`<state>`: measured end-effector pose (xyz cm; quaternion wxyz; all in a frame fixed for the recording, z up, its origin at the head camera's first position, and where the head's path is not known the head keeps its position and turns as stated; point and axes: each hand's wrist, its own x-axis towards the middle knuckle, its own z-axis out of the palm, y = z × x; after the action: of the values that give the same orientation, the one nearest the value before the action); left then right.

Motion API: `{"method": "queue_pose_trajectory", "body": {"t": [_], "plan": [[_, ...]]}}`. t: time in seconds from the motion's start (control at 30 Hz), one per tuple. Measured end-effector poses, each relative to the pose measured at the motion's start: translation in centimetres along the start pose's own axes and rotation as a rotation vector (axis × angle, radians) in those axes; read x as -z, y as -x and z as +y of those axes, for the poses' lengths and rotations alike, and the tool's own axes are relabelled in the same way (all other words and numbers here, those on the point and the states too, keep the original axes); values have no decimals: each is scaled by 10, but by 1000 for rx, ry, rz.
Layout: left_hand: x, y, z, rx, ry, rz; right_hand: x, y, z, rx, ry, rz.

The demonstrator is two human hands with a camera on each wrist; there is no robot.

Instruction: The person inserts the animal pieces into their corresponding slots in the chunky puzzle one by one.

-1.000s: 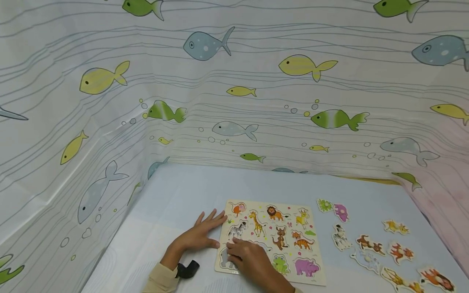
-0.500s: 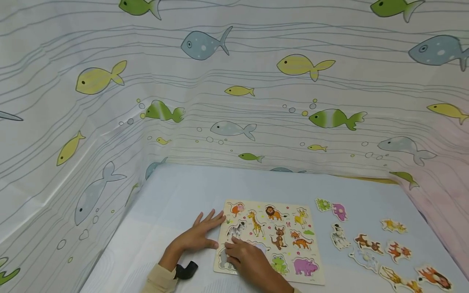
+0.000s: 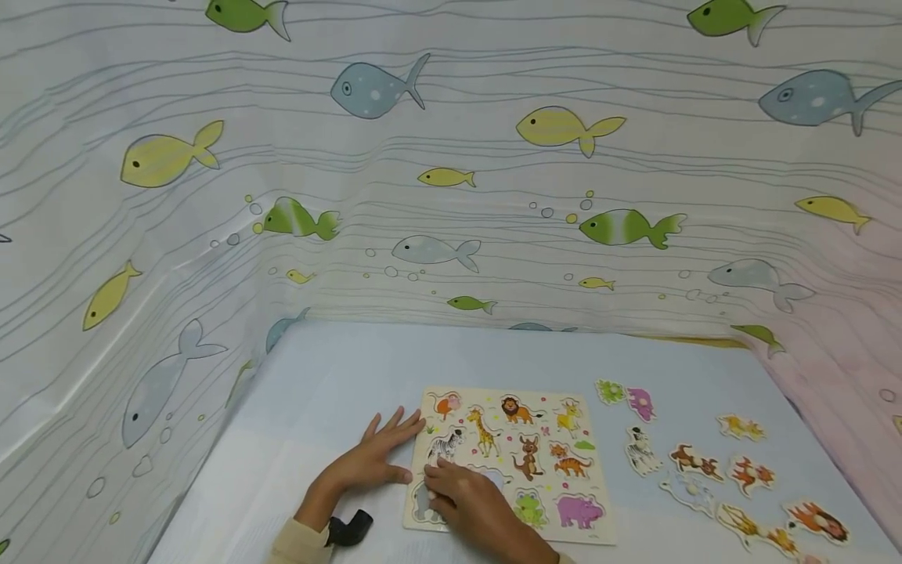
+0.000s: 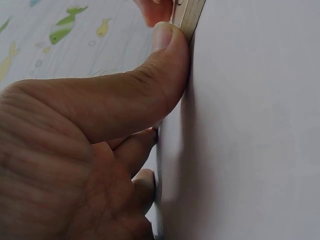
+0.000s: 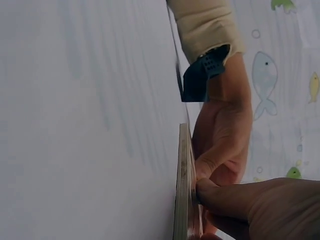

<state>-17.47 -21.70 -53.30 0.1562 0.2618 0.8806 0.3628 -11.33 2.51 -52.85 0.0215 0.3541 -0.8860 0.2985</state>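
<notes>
A cream puzzle board point(image 3: 602, 526) with animal pictures lies flat on the table. My left hand point(image 3: 366, 464) is beside its left edge, fingers spread; in the left wrist view the thumb point(image 4: 165, 60) presses against the board's side. My right hand point(image 3: 468, 497) rests over the board's lower left, fingers bent and fingertips on the grey elephant picture point(image 3: 423, 504), partly covering it. In the right wrist view its fingertips point(image 5: 207, 192) meet the board's face near the left thumb. Whether they pinch anything I cannot tell.
Loose knobbed animal pieces lie right of the board, among them a frog point(image 3: 610, 392), hippo point(image 3: 641, 403), zebra point(image 3: 641, 452), kangaroo point(image 3: 696, 460), tiger point(image 3: 751, 474) and lion point(image 3: 817, 522). A fish-patterned curtain point(image 3: 423, 207) encloses the table point(image 3: 338, 368). The left wrist wears a black device point(image 3: 350, 529).
Both hands keep their places at the board, the right fingertips still on the elephant picture. The whole head view shifts slightly, with the scene sliding left.
</notes>
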Motion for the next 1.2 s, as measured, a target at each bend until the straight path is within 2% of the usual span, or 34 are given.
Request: {"method": "queue_pose_trajectory", "body": {"t": [0.2, 0.43, 0.67, 0.8, 1.2], "plan": [[0, 0, 1, -21, 13, 12, 5, 0, -1, -28, -72, 42], [-2, 1, 0, -21, 15, 27, 33, 7, 0, -114, -84, 90], [-1, 1, 2, -14, 23, 27, 54, 20, 21, -199, -81, 182], [-1, 1, 3, -11, 28, 26, 63, 29, 35, -243, -106, 202], [-3, 1, 0, -13, 37, 29, 92, 43, 66, -399, -27, 308]]}}
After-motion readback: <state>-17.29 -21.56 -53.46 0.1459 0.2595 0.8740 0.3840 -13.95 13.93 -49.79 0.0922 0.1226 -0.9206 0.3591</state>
